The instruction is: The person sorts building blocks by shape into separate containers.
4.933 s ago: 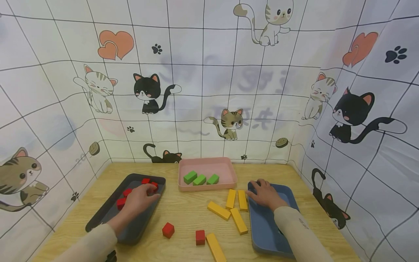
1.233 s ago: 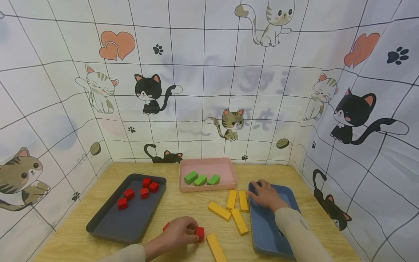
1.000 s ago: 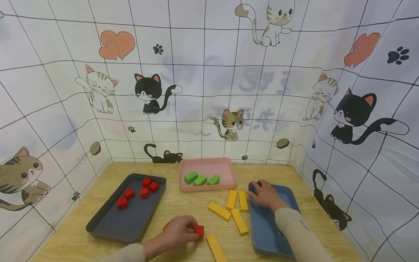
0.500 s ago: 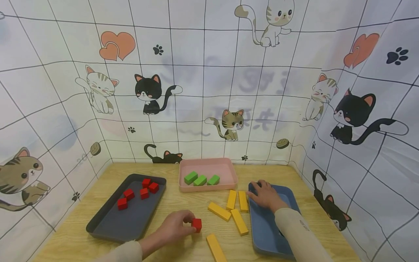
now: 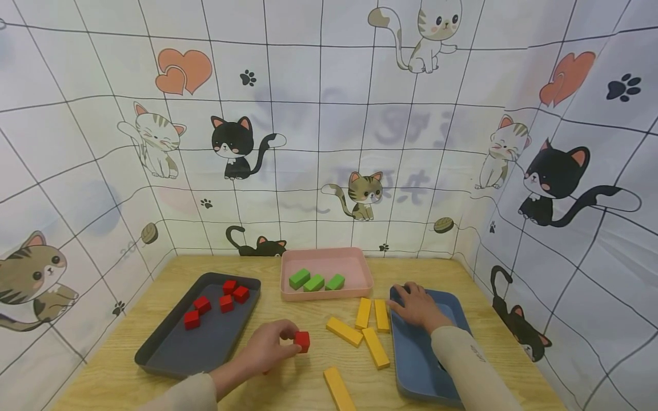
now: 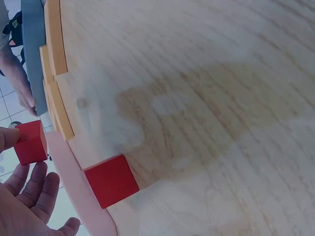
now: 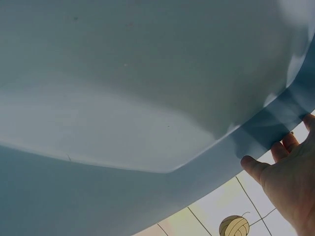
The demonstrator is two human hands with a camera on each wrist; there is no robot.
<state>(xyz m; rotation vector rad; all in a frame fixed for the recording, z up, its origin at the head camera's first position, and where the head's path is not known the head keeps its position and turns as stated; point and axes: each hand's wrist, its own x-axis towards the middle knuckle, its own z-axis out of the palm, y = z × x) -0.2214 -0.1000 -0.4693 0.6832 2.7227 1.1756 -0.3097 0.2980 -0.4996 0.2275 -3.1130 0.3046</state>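
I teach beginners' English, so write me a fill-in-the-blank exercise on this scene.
1. The left hand pinches a cube colored ____.
2. The pink tray holds ____ green blocks.
3. The right hand touches a tray colored ____.
4. The dark gray tray holds ____ red cubes.

Missing words: red; three; blue; five.

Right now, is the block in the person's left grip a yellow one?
No, the left grip pinches a red block, while the yellow blocks in view lie on the table.
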